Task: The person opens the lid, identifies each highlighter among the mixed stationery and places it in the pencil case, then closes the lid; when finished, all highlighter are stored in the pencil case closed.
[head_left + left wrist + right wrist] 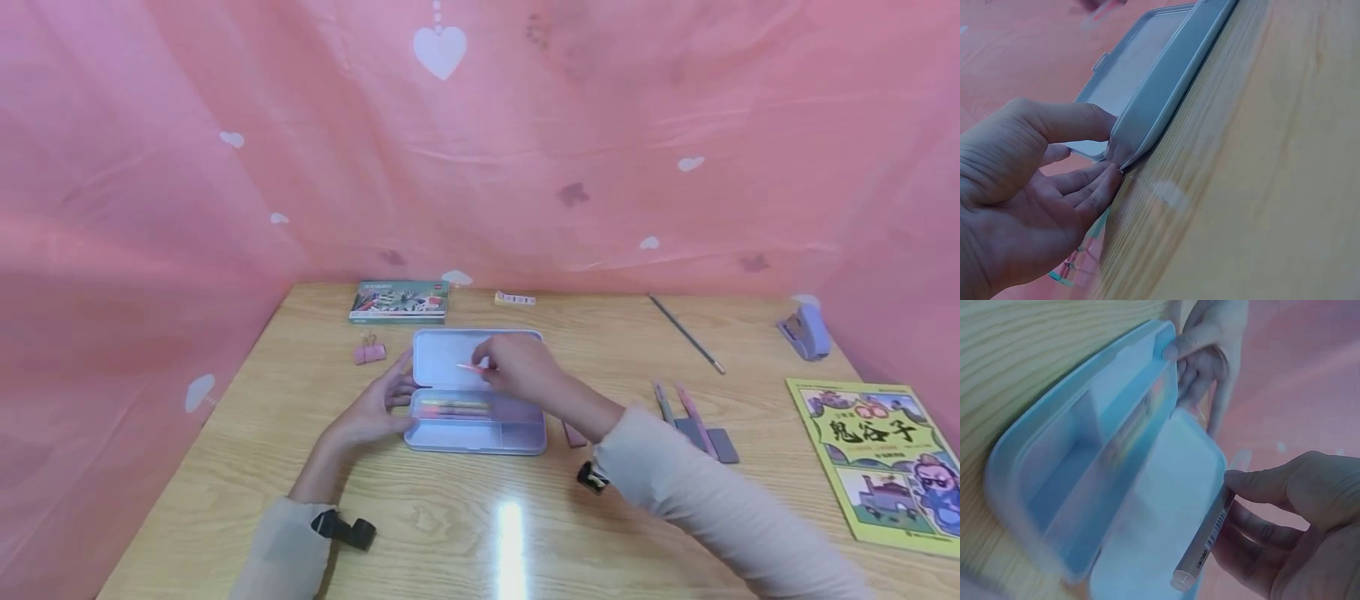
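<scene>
The pencil case (465, 449) stands open on the counter (420, 533) between the two hands, its lid (438, 354) folded back away from the person; the left hand (375, 408) grips its near end, the thumb at the rim and the fingers against the outside; the right hand (517, 367) pinches a slim pen (1205, 536) between thumb and fingertips, above the lid and apart from the compartments.

As to progress, filling seems partly done; several pens (453, 408) already lie in the back compartment, toward the left hand's end, though blur keeps their count uncertain; the held pen is not yet in, and the lid is not shut. Outside the case, to the right of the right hand, a grey pen (663, 402) and a pink pen (696, 419) lie by dark flat blocks (723, 446), with a pencil (686, 333) farther out; a pink block (574, 436) lies just beside the case, partly under the right forearm; whether any of these belong inside, I cannot tell; beyond the left hand sits a pink binder clip (370, 353).
</scene>
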Demonstrator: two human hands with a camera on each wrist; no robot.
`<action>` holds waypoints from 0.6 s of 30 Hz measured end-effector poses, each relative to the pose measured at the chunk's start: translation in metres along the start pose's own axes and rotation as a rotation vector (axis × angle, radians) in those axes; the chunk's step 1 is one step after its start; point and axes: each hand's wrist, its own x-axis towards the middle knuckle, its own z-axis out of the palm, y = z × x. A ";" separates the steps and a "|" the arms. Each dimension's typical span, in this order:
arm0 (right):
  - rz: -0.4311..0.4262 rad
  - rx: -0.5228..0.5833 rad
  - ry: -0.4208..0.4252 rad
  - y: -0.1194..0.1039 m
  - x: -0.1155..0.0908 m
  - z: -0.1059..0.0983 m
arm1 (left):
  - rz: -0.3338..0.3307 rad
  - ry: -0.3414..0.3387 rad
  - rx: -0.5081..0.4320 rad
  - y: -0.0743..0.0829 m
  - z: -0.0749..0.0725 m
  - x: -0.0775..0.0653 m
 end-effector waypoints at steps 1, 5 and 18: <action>-0.007 0.004 -0.007 -0.005 0.005 0.003 | -0.005 -0.001 -0.001 0.001 0.000 0.000; -0.025 0.010 -0.038 -0.019 0.020 0.016 | -0.036 -0.004 -0.001 0.005 0.003 0.000; -0.007 -0.073 -0.107 -0.032 0.037 0.064 | -0.054 -0.002 0.016 0.013 0.001 -0.003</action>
